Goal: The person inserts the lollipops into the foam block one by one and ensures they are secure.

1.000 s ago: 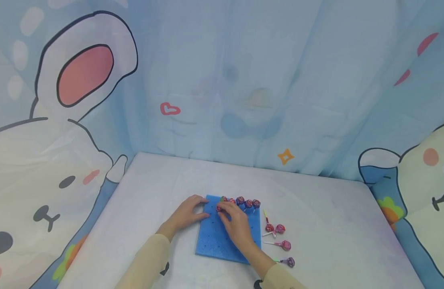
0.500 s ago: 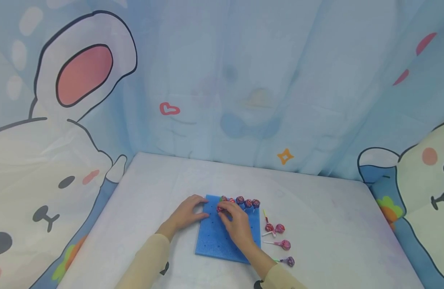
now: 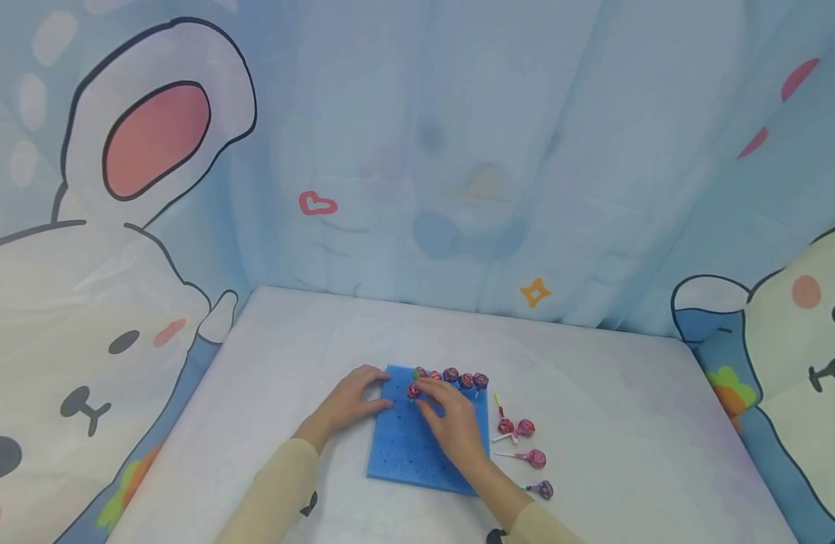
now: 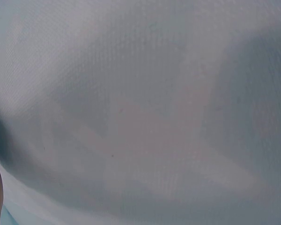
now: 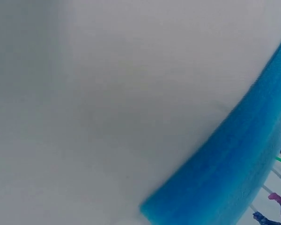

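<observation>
A blue foam board (image 3: 417,446) with small holes lies on the table. Along its far edge several wrapped lollipops (image 3: 451,375) stand in a row, sticks in the foam. One more red lollipop (image 3: 413,391) stands just in front of the row's left end. My right hand (image 3: 454,427) is over the board, its thumb and index fingertips spread right beside that lollipop's head. My left hand (image 3: 352,398) rests at the board's left edge, thumb and fingers extended on it. In the right wrist view the board's edge (image 5: 225,159) shows with lollipop sticks at the lower right.
Right of the board several loose lollipops lie on the white cloth: a red one (image 3: 505,426) with a yellow stick, pink ones (image 3: 536,458) and a purple one (image 3: 542,489). A cartoon-printed blue curtain (image 3: 417,151) hangs behind the table. The left wrist view shows pale cloth (image 4: 145,117).
My right hand has drawn back slightly to the right, its fingers coming off the red lollipop, which stays standing in the foam. My left hand has not moved.
</observation>
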{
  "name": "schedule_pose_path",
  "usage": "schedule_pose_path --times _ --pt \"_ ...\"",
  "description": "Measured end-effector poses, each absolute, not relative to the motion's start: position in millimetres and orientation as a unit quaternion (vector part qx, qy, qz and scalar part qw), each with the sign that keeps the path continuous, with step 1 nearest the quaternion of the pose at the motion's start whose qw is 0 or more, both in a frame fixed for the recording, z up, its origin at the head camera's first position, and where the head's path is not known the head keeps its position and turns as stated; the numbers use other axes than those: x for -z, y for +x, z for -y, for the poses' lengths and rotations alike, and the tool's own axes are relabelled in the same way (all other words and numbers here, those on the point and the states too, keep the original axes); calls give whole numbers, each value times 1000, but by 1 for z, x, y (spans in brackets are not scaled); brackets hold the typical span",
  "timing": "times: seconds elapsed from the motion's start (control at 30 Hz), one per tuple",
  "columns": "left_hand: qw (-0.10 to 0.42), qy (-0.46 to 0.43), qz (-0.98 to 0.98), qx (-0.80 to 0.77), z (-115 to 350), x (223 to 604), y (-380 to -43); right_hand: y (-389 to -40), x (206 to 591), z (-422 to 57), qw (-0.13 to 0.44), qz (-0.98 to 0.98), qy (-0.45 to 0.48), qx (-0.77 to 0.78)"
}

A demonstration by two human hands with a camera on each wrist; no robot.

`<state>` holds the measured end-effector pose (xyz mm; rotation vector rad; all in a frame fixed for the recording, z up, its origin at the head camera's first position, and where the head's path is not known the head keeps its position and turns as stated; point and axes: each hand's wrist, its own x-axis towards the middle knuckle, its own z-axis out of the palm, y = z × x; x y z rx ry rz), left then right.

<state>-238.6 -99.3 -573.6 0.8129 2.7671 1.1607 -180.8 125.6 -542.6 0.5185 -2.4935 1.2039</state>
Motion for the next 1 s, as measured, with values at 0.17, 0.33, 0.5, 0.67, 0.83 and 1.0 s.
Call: schedule_pose_path --times 0.17,0.33,0.5,0.67,0.83,1.0 --pt "27 251 -892 -375 99 571 -237 -175 536 -137 162 859 184 -448" --pt "30 249 -892 -376 99 570 -236 -168 532 -155 172 862 163 -449" --pt "32 252 -890 -379 99 570 -236 -163 531 -177 190 872 133 -432" --pt "37 248 -891 -378 99 572 -237 -157 524 -202 171 884 96 -425" --pt "37 245 -892 -379 99 575 -238 -153 524 -227 146 898 45 -413" --pt "39 242 -892 -381 99 576 -238 -152 527 -252 83 914 -18 -397"
